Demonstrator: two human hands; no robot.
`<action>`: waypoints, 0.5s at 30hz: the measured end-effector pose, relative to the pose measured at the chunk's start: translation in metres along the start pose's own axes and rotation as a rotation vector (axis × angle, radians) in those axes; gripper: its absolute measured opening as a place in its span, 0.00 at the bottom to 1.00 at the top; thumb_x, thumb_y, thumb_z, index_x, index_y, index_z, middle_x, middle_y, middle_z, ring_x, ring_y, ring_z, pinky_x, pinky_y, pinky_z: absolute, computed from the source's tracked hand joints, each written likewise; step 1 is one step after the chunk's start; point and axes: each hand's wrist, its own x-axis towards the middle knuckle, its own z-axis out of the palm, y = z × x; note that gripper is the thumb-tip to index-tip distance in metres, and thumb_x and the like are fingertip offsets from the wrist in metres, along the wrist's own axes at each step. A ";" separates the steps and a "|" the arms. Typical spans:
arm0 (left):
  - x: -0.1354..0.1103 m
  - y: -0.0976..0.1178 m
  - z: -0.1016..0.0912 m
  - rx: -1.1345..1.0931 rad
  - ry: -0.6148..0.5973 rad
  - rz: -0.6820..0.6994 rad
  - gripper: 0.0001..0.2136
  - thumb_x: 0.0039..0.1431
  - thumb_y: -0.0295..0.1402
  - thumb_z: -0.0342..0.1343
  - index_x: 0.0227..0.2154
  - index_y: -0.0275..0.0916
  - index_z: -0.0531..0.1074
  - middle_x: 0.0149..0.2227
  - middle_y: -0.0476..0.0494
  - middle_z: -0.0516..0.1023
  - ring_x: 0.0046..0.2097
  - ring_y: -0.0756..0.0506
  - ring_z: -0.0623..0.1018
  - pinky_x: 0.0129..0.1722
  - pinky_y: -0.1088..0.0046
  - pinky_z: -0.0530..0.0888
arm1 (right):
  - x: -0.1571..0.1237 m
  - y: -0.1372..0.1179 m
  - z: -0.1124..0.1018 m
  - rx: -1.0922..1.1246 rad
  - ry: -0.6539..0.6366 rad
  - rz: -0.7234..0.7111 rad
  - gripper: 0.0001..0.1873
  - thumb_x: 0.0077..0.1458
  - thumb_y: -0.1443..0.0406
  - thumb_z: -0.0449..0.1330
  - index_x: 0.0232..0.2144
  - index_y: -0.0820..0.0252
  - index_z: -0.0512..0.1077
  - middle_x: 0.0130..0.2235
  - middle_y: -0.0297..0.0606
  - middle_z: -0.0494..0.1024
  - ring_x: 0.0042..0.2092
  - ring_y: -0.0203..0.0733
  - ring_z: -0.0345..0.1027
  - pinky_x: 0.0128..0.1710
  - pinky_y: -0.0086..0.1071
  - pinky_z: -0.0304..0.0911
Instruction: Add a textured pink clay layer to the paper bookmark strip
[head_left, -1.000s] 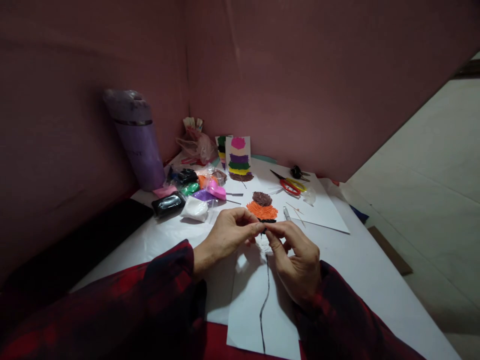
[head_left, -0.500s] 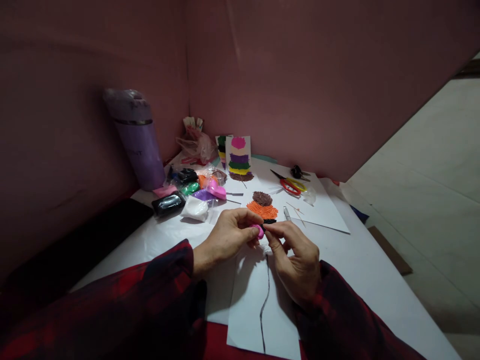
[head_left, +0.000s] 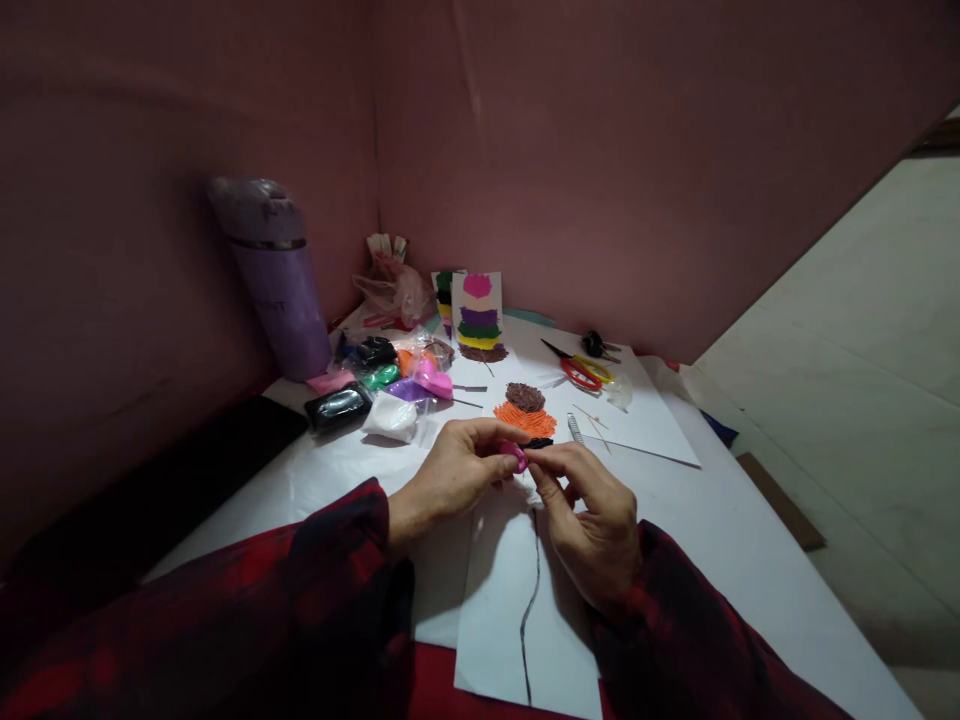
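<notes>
Both hands meet just above the near sheet of white paper (head_left: 517, 600), the one with a thin black line running down it. The left hand (head_left: 457, 475) is curled nearly closed, thumb and forefinger pinched on a small lump of pink clay (head_left: 516, 455) at its fingertips. The right hand (head_left: 592, 520) comes in from the other side with its fingertips closed against the same lump — whether it grips the pink piece or only a dark bit beside it is too small to tell. The clay sits between the two sets of fingertips, above the top end of the black line, so neither hand has to reach for it. Just beyond the paper's far edge lies a clay picture in orange and brown (head_left: 524, 412). Farther left of the paper is a heap of clay packets (head_left: 382, 385), with a purple bottle (head_left: 274, 280) behind — and red-handled scissors (head_left: 577, 368) lie off to the far right.
</notes>
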 end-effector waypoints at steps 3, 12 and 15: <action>-0.001 0.001 0.000 0.003 0.004 -0.032 0.08 0.47 0.22 0.61 0.33 0.32 0.73 0.27 0.49 0.76 0.28 0.51 0.74 0.30 0.74 0.68 | 0.000 0.000 0.000 0.003 0.009 0.002 0.07 0.60 0.71 0.57 0.38 0.57 0.75 0.34 0.36 0.76 0.35 0.37 0.71 0.32 0.30 0.66; -0.001 -0.001 -0.001 -0.008 -0.032 -0.025 0.10 0.49 0.25 0.60 0.36 0.31 0.73 0.25 0.49 0.75 0.28 0.50 0.74 0.33 0.71 0.71 | 0.000 0.000 0.000 0.007 0.010 0.008 0.07 0.60 0.71 0.58 0.38 0.58 0.75 0.34 0.36 0.76 0.34 0.37 0.71 0.33 0.30 0.66; 0.000 -0.003 -0.001 -0.065 -0.023 -0.009 0.12 0.46 0.27 0.64 0.35 0.31 0.71 0.27 0.49 0.75 0.28 0.51 0.75 0.32 0.73 0.70 | 0.001 -0.001 0.000 0.005 0.005 0.007 0.08 0.60 0.71 0.58 0.39 0.58 0.75 0.35 0.36 0.77 0.35 0.37 0.71 0.34 0.30 0.67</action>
